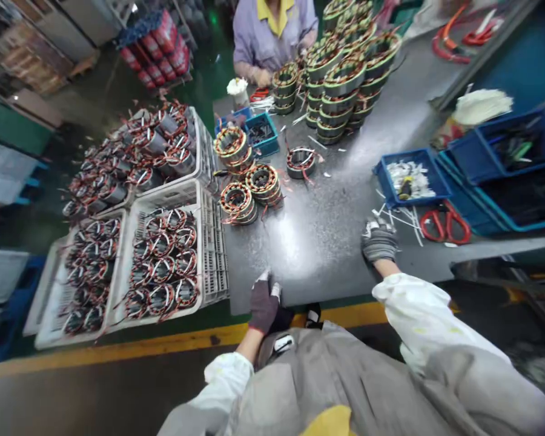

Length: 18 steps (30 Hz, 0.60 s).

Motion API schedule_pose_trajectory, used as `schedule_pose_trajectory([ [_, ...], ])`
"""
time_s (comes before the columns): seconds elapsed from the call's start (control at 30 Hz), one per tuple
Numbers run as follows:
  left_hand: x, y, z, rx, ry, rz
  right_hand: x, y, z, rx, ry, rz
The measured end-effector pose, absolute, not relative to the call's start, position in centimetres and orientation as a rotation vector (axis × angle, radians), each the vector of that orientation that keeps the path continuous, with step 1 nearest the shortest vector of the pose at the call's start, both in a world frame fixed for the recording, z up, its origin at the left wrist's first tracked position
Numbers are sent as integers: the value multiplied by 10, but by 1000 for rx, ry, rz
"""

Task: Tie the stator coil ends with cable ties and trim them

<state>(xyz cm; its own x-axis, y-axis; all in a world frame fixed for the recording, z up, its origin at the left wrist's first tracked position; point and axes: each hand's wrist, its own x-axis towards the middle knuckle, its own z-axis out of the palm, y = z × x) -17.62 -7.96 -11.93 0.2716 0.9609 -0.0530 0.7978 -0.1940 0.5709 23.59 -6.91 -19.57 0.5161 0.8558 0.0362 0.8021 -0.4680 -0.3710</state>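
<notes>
Two gloved hands rest on the grey table [309, 242]: left hand [266, 303] flat, empty, at its near edge; right hand [379, 239] curled, I cannot tell its hold. Red-handled scissors [445, 223] lie just right of it.

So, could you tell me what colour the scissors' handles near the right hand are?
Red; the scissors lie by the right hand, clearest in the head view.

The dark grey speckled table [327, 242] carries 3 short stacks of copper-wound stator rings [247, 181] near its left edge, 1 single stator ring [301, 162] beside them, a tall stator pile [345, 79] farther back, and a blue plastic bin [411, 175] and red-handled scissors [445, 223] to the right.
</notes>
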Motion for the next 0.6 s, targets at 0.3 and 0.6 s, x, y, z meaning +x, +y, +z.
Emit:
schedule_pose_trajectory([
  [0.3,-9,60,-80,2398,1279,397,249,-73,-221,-2276,-1685,217],
  [0.6,146,243,-61,2544,1489,-77,259,-90,-236,-2132,-1749,253],
])
